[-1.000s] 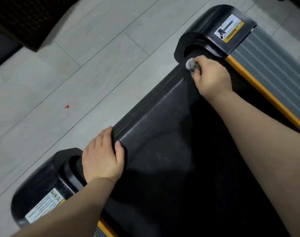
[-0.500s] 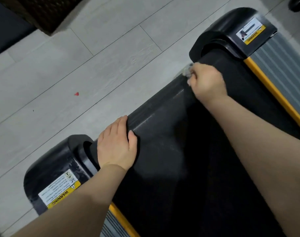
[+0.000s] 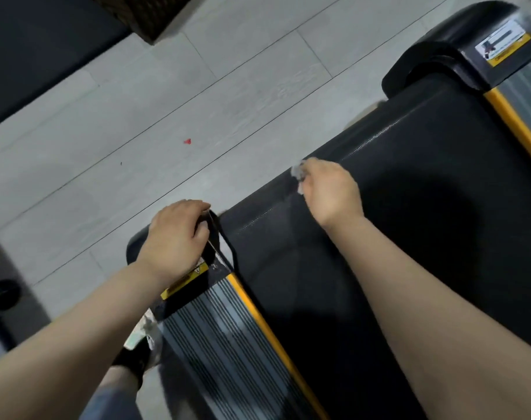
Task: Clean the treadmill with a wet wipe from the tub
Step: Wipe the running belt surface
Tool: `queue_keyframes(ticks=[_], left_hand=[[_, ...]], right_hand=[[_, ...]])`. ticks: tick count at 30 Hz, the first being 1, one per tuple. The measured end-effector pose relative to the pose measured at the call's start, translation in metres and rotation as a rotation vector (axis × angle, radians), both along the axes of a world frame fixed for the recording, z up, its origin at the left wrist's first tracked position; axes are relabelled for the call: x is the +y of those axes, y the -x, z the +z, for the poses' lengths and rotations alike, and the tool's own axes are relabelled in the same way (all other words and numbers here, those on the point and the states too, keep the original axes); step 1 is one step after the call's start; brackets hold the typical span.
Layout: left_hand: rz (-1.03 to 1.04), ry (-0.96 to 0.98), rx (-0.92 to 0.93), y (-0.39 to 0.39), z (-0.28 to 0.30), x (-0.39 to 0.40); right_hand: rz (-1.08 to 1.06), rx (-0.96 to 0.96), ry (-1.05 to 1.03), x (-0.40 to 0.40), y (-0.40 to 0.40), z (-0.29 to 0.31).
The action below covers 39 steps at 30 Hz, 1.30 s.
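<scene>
Where belt (image 3: 424, 207) ends, wipe (image 3: 297, 171) inside right grip (image 3: 327, 192).

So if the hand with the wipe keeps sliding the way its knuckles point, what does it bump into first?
Probably nothing on the treadmill: the right hand with the wipe is already at the belt's end edge, so past it lies the bare grey floor.
</scene>
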<state>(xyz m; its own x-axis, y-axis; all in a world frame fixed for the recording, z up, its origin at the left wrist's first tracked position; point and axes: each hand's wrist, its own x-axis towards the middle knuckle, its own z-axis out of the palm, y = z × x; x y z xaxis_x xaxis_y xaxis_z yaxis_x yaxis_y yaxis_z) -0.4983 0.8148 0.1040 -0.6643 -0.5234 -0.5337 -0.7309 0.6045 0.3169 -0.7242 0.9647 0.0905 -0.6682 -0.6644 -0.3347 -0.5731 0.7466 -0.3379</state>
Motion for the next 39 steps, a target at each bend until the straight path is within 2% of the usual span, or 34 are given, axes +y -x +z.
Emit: queue_keyframes(ticks=[1, 2, 6, 8, 10, 13, 15, 20, 23, 27, 29, 31, 35, 37, 39], left_hand=[[-0.002, 0.022, 0.01, -0.01, -0.002, -0.001], [0.019, 0.041, 0.02, -0.017, 0.0, 0.0], [0.09, 0.043, 0.08, -0.033, 0.003, 0.011], [0.075, 0.05, 0.085, -0.035, 0.0, 0.015], [0.062, 0.077, 0.054, -0.034, -0.001, 0.017], [-0.006, 0.112, 0.021, -0.027, 0.001, 0.015], [-0.082, 0.1, 0.027, -0.02, 0.0, 0.012], [-0.238, 0.039, 0.04, 0.01, -0.004, 0.011], [-0.246, 0.003, 0.075, 0.031, -0.009, 0.02], [-0.245, -0.056, 0.058, 0.071, -0.015, 0.034], [-0.261, -0.038, 0.026, 0.089, -0.017, 0.04], [-0.282, -0.006, -0.017, 0.1, -0.02, 0.042], [-0.28, 0.024, -0.098, 0.115, -0.014, 0.044], [-0.284, 0.035, -0.157, 0.123, -0.01, 0.044], [-0.279, 0.023, -0.203, 0.129, -0.01, 0.046]], right_hand=[[-0.084, 0.019, 0.016, -0.004, -0.01, 0.002], [-0.036, 0.025, 0.051, -0.013, -0.03, 0.006], [0.573, -0.242, 0.01, -0.048, -0.101, 0.015], [0.663, -0.27, -0.017, -0.059, -0.078, 0.009], [0.54, -0.234, -0.152, -0.069, -0.035, 0.0], [0.236, 0.033, -0.381, -0.073, 0.041, -0.015], [0.138, 0.066, -0.456, -0.076, 0.056, -0.017], [0.478, -0.296, -0.367, -0.093, -0.019, -0.001], [0.49, -0.17, -0.382, -0.088, 0.03, -0.004], [0.205, 0.175, -0.514, -0.053, 0.149, 0.0], [0.08, 0.292, -0.518, -0.029, 0.194, 0.009], [0.022, 0.284, -0.444, -0.021, 0.206, 0.01], [0.355, 0.021, -0.308, -0.024, 0.176, -0.003], [0.352, 0.085, -0.325, -0.016, 0.196, 0.004], [0.207, 0.267, -0.394, 0.002, 0.234, 0.015]])
